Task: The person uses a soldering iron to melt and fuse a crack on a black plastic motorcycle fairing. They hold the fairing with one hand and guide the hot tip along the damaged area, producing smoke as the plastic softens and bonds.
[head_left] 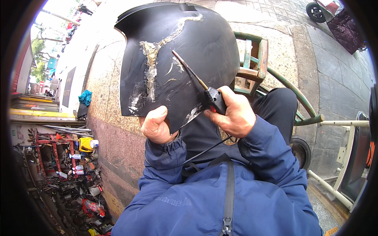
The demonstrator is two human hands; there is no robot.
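A curved black plastic panel (208, 43) rests over my lap, with a rough, branching, pale-brown repair seam and scuffs on its face. My left hand (156, 126) is closed on its lower left edge, thumb on the front. My right hand (233, 114) grips a hot-iron tool (212, 100) with a black handle, a red switch and a long metal tip, which points up-left across the panel, short of the main seam. Whether the tip touches the surface I cannot tell. A black cable runs down-left from the handle.
A worn green wooden chair (252, 70) stands behind the panel. A cluttered heap of tools and parts (71, 177) lies at the lower left, near a blue cloth (85, 96). A pale metal frame (342, 161) is at my right. A wheeled vehicle (327, 17) stands upper right.
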